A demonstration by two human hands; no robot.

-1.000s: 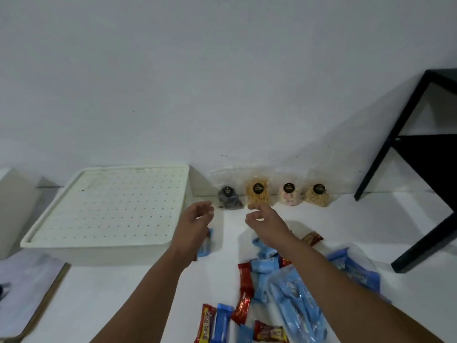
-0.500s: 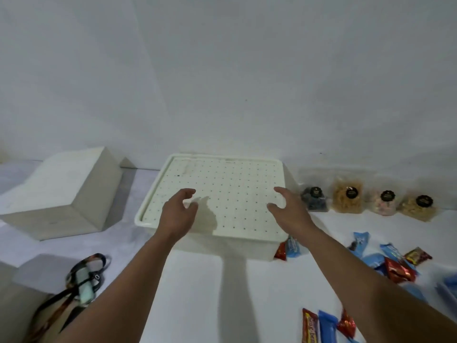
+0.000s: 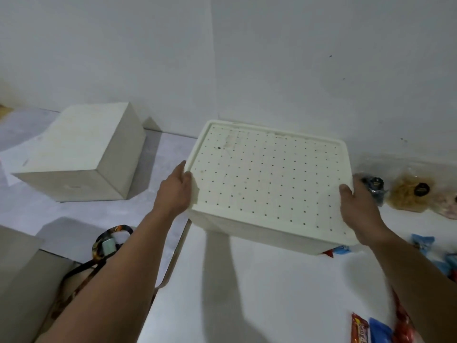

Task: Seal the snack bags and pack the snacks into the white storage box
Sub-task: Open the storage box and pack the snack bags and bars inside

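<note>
The white storage box (image 3: 249, 231) stands on the white table with its dotted lid (image 3: 267, 179) on top. My left hand (image 3: 176, 191) grips the lid's left edge, thumb on top. My right hand (image 3: 358, 206) grips the lid's right edge the same way. Clear snack bags with black round labels lie against the wall to the right: a dark one (image 3: 374, 186), a yellow one (image 3: 410, 193) and a pink one (image 3: 448, 203) cut by the frame. Small wrapped snacks, blue (image 3: 421, 241) and red (image 3: 359, 330), lie scattered at the right and bottom right.
A pale wooden box (image 3: 81, 157) stands at the left near the wall. A black strap with a small device (image 3: 106, 246) lies at the table's left edge. A grey surface (image 3: 22, 280) is at the bottom left. The wall runs close behind everything.
The view has swung left from the snacks to the box. Both hands moved from above the snacks to the lid and now grip its left and right edges.
</note>
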